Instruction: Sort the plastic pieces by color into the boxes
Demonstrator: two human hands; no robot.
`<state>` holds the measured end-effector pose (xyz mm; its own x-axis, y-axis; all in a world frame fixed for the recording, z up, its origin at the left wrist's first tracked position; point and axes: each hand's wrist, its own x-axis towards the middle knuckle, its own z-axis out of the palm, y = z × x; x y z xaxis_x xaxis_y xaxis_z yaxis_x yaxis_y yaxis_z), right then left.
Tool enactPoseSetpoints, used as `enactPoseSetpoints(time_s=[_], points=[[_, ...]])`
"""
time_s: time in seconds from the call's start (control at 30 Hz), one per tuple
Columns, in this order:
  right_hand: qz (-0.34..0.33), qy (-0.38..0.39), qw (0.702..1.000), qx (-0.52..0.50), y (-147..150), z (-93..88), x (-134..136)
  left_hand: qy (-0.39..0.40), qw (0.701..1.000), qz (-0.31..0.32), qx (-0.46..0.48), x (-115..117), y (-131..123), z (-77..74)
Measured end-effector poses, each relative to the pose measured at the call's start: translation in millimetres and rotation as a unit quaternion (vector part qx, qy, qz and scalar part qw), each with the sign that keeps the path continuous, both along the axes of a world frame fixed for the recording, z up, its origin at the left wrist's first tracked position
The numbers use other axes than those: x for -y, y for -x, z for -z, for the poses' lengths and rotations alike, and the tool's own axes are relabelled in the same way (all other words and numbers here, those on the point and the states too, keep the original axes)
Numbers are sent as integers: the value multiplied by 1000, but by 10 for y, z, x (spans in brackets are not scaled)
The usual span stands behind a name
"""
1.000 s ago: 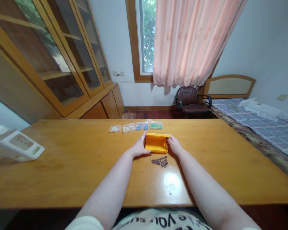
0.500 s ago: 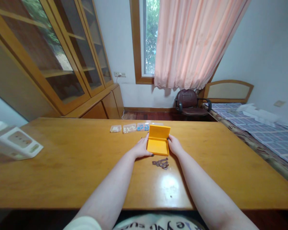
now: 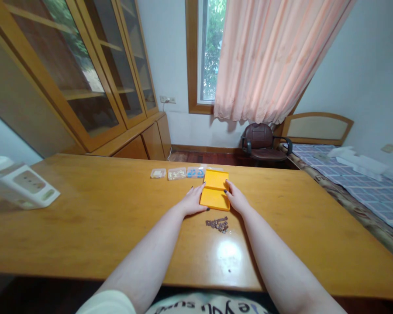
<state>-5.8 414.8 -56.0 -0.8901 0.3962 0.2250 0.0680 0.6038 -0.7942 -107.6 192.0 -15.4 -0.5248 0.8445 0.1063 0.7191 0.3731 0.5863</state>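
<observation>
A yellow hinged box (image 3: 215,199) lies on the table with its lid folded back, away from me; no contents show in it. My left hand (image 3: 194,201) grips the box's left side, thumb at the near corner and fingers along the edge. On the opposite side, my right hand (image 3: 235,197) has its fingers on the right edge near the hinge and lid. Just in front of the box sits a small pile of dark brown pieces (image 3: 218,224), too small to make out singly.
Behind the box stand small clear plastic cases, one with white pieces (image 3: 177,173) and one with blue pieces (image 3: 195,172); a smaller case (image 3: 158,173) is to their left. A white container (image 3: 29,185) stands at the table's left. Beyond are a chair (image 3: 262,141) and bed.
The lid of the yellow box has tipped further back and lies flatter. My right fingers have shifted up along its right edge; the left hand keeps its hold.
</observation>
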Motion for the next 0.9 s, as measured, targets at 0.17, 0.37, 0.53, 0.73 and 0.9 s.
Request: enactPoseSetpoints(time_s=[0.17, 0.37, 0.53, 0.73, 0.9], points=[[63, -40, 997, -6, -52, -84, 13, 35, 999, 8, -1, 13, 19, 38], [79, -4, 996, 33, -122, -134, 70, 29, 999, 9, -10, -17, 6, 69], [1, 12, 1000, -4, -76, -57, 94, 30, 999, -40, -21, -19, -50, -42], [105, 78, 991, -40, -19, 39, 6, 2, 984, 154, -93, -68, -643, -222], [100, 84, 990, -46, -16, 40, -11, 58, 951, 273, -132, -209, -1245, -28]])
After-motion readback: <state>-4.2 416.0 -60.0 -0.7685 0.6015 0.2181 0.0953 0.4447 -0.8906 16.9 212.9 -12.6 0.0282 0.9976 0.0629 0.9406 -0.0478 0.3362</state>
